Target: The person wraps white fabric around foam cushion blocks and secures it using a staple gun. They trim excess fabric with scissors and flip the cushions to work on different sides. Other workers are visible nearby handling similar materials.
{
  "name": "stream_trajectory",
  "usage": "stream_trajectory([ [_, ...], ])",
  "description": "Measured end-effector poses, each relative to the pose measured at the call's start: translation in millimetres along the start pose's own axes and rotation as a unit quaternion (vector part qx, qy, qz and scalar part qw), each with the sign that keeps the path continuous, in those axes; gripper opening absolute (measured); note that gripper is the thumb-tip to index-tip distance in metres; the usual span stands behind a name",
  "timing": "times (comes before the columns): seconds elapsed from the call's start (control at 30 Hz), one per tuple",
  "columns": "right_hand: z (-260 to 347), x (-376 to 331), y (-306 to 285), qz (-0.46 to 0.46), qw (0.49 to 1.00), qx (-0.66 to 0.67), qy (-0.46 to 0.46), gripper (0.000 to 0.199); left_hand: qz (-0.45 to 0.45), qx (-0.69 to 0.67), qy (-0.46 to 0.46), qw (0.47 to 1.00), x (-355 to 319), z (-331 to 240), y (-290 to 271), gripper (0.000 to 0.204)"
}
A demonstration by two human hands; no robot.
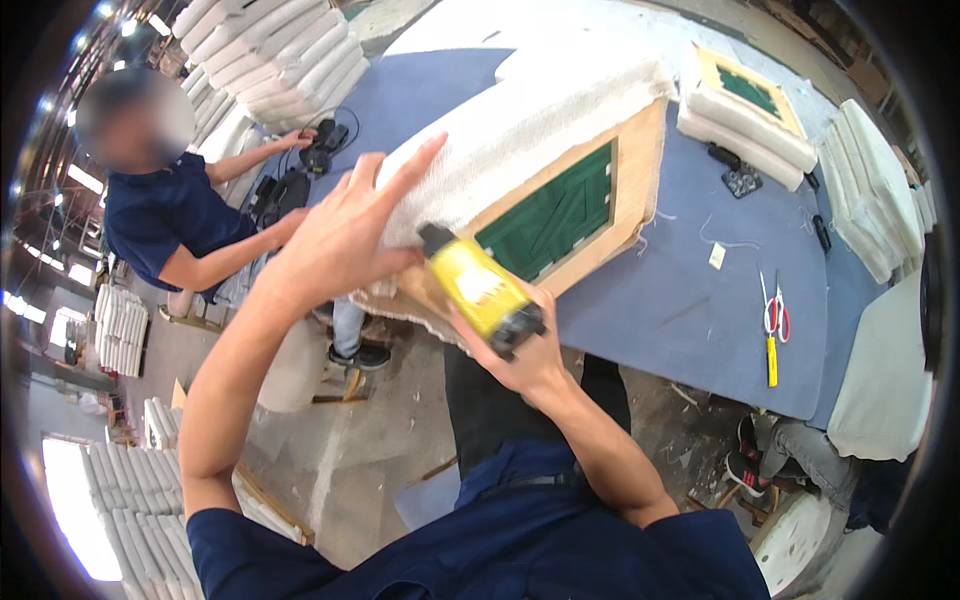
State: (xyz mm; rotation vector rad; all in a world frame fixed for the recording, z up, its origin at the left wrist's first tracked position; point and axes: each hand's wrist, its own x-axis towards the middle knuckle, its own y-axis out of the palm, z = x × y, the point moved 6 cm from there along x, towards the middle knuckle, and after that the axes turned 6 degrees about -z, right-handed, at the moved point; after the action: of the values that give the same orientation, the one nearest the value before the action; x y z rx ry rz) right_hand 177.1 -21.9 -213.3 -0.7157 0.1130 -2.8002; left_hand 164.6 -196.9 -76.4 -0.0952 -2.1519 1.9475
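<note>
At the near edge of the blue table (650, 325), a white cloth-covered cushion (520, 135) stands tilted, its wooden frame (637, 160) and green inner panel (560, 205) turned towards the wearer. At its seven o'clock, I see the right hand (530, 362) wrapped around a yellow-and-black tool (480, 290), whose upper end lies just in front of the frame. The left hand (340, 228) is at nine o'clock, fingers spread over the cloth, thumb near the tool's tip; how firmly it presses I can't tell. The two hands are apart.

Farther out, a second cushion (745, 115) lies at two o'clock. A small paper tag (717, 256) sits between three and four; red-handled scissors (776, 315) lie at four, just above a yellow handle (771, 362). At nine, a co-worker (165, 215) in a dark shirt reaches towards some dark gear (318, 150). Pale cushions (270, 55) are piled at ten.
</note>
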Motion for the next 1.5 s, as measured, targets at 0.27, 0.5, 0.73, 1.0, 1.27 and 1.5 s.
stream_trajectory([
  [0.27,-111,-51,-230,-0.081,0.89,-0.371,0.253,0.039,-0.102,-0.155,0.015,0.983,3,15,-12,0.094],
  [0.5,-196,-119,-370,-0.085,0.854,-0.472,0.2,0.058,0.062,-0.833,-0.071,0.546,-4,76,141,0.084],
  [0.73,5,-76,-228,-0.341,0.912,0.074,0.215,0.095,0.141,-0.324,-0.218,0.91,49,3,394,0.086],
  [1.0,-39,-49,-276,-0.266,0.952,-0.046,0.143,0.084,0.031,-0.404,-0.344,0.847,48,-9,394,0.085],
  [1.27,-256,-24,-282,-0.075,0.949,-0.177,0.249,0.049,-0.03,-0.277,-0.441,0.853,-24,49,336,0.076],
  [1.5,-175,-40,-251,0.316,0.888,-0.295,0.158,0.062,-0.087,-0.178,-0.53,0.824,9,41,361,0.077],
])
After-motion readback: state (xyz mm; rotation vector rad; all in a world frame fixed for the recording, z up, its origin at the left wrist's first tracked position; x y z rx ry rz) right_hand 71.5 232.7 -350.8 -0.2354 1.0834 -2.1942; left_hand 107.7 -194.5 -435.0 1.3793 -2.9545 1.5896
